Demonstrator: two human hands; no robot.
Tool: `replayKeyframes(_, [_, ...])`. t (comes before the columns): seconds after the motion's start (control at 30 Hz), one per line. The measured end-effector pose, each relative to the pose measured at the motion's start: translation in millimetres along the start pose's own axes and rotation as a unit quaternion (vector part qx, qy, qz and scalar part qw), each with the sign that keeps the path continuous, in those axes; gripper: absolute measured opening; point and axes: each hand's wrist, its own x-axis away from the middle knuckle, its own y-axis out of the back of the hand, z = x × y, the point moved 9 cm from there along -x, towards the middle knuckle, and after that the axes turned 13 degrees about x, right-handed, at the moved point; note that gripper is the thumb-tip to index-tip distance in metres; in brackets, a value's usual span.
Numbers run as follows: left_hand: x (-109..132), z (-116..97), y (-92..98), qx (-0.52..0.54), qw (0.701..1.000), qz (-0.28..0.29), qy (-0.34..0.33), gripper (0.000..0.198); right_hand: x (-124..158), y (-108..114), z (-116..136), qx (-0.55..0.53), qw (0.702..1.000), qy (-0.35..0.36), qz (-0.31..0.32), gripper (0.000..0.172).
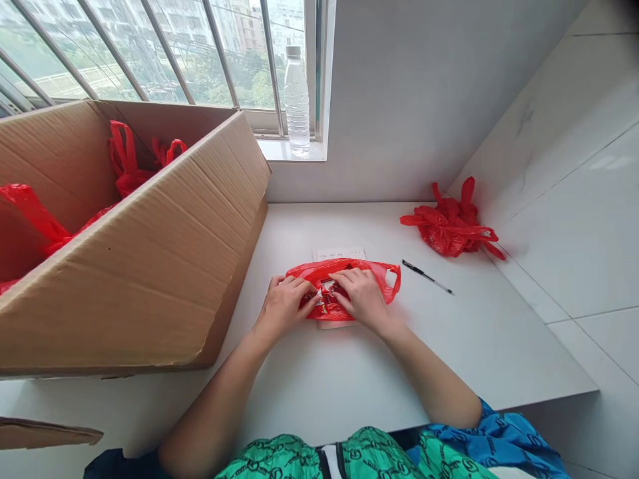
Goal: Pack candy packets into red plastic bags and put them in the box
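An open red plastic bag (349,266) lies on the white table in front of me, with small red-and-white wrapped packets (328,297) in its mouth. My left hand (287,303) is at the bag's left side, fingers curled over its edge and the thumb near the packets. My right hand (363,298) reaches over the bag from the right, fingertips at the packets. What is pinched under the fingertips is too small to make out. Beneath the bag, a sheet or pad of paper (342,254) shows at the top and bottom edges.
A large cardboard box (164,266) holding red bags (132,178) stands at the left. A black pen (426,276) lies right of the bag. More red bags (452,226) sit at the table's back right. A water bottle (297,103) stands on the windowsill.
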Motion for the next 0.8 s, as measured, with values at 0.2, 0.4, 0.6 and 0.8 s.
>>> replayKeyframes(0.2, [0.4, 0.9, 0.4, -0.008, 1.000, -0.006, 0.008, 0.017, -1.4, 2.6, -11.5, -0.061, 0.998, -0.033, 0.011, 0.020])
replayKeyframes(0.4, [0.4, -7.5, 15.8, 0.083, 0.993, -0.063, 0.053, 0.032, 9.4, 42.5, -15.7, -0.210, 0.966, -0.062, -0.135, 0.015])
replayKeyframes(0.6, [3.5, 2.8, -4.2, 0.452, 0.883, -0.032, 0.124, 0.028, 14.4, 41.0, 14.1, -0.276, 0.948, 0.039, -0.152, 0.018])
replayKeyframes(0.8, [5.0, 6.8, 2.1, 0.516, 0.844, -0.077, 0.120, 0.026, 14.5, 29.0, 1.0, -0.391, 0.909, -0.079, -0.119, 0.015])
